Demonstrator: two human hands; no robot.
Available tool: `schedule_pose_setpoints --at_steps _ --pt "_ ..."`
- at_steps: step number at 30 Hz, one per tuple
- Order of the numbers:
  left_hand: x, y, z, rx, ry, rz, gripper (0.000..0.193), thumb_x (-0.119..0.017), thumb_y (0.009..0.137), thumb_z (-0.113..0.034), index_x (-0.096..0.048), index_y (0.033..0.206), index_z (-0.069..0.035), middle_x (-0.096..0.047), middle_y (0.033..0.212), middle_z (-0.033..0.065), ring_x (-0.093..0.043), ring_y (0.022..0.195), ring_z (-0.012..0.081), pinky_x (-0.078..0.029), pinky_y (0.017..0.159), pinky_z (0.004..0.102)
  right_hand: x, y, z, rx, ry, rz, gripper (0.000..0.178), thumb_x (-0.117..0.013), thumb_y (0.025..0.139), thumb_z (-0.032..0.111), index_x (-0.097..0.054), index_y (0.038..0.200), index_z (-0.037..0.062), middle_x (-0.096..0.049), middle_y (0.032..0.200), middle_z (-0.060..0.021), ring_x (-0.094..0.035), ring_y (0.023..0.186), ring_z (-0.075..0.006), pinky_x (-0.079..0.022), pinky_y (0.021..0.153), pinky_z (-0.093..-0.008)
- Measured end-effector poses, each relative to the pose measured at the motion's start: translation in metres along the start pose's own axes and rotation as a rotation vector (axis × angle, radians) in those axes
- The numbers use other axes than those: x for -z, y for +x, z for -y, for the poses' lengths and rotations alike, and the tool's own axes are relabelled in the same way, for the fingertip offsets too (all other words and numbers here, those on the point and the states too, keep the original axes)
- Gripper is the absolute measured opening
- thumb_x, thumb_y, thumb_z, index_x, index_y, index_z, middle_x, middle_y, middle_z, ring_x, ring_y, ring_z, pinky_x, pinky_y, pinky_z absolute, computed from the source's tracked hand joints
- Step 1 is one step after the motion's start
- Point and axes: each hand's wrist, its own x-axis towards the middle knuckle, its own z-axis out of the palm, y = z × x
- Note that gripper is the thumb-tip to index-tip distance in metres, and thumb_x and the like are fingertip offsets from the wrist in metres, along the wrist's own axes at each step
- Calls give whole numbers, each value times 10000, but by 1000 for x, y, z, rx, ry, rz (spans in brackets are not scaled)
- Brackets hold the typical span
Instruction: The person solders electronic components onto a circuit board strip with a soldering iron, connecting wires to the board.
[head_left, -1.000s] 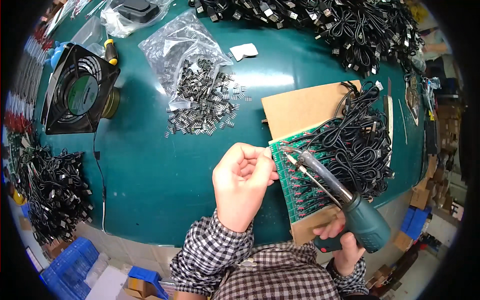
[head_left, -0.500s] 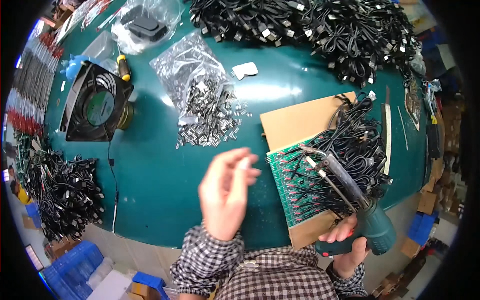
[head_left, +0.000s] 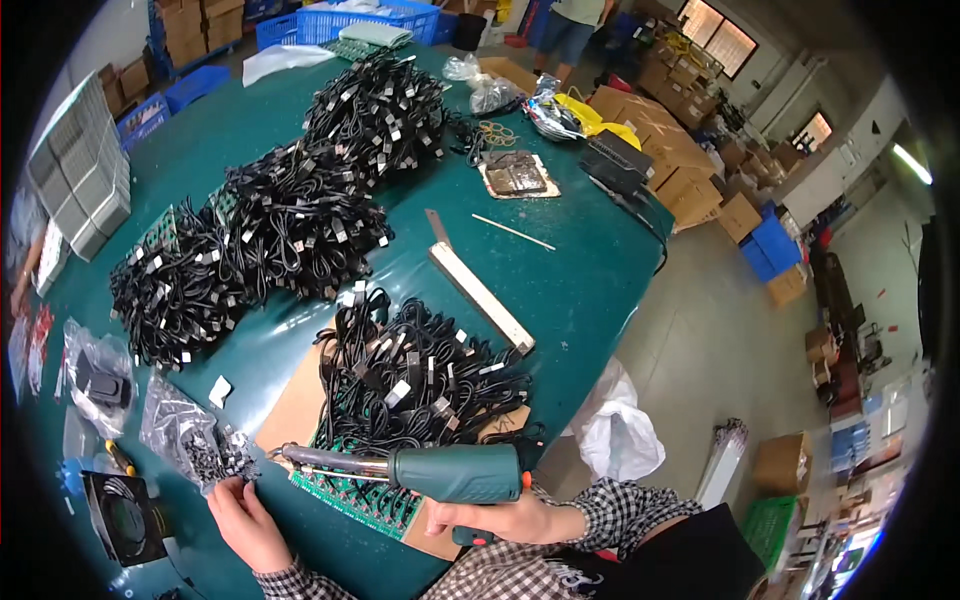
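Observation:
My right hand (head_left: 505, 518) grips the handle of a green soldering gun (head_left: 455, 474). Its metal barrel points left, with the tip just beyond the far left corner of the green circuit boards (head_left: 365, 503). Those boards lie on a cardboard sheet (head_left: 293, 400), partly covered by a bundle of black cables (head_left: 400, 370). At the near edge of a pile of small metal connectors (head_left: 238, 455), my left hand (head_left: 248, 530) has thumb and fingers drawn together. Whatever they pinch is too small to make out. The connectors spill from a clear plastic bag (head_left: 172, 425).
Large heaps of black cables (head_left: 300, 215) cover the far left of the green table. A black fan (head_left: 122, 515) and a screwdriver (head_left: 120, 458) are at the near left. Beyond the boards lie a pale bar (head_left: 482, 297), a thin stick (head_left: 513, 232) and a stained pad (head_left: 519, 175).
The view has swung to the right. My left hand has moved from beside the boards to the connector pile. The soldering gun has turned from slanting over the boards to pointing left.

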Motion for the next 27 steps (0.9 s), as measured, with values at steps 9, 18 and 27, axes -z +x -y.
schedule_pose_setpoints --at_steps 9,18,27 --pt "7 -9 12 -14 43 -41 55 -552 780 -6 -504 795 14 -503 761 130 -501 667 264 -417 618 337 -5 2 -3 51 11 52 253 -618 809 77 -539 1019 -39 -616 800 -72 -623 701 -141 -517 630 -255" --pt "14 -14 15 -45 47 -63 135 -620 701 -24 -493 744 -37 -484 747 128 -514 687 322 -430 604 388 -6 0 -12 -53 -47 113 419 -505 874 234 -382 1135 -70 -553 823 -108 -589 761 -249 -511 732 -455" --pt "35 -12 12 250 -280 -151 93 -559 842 -79 -547 856 13 -590 748 72 -575 614 109 -472 564 227 -19 5 -14 28 -13 70 503 -572 827 310 -402 1129 -54 -550 827 -113 -590 781 -225 -544 672 -405"
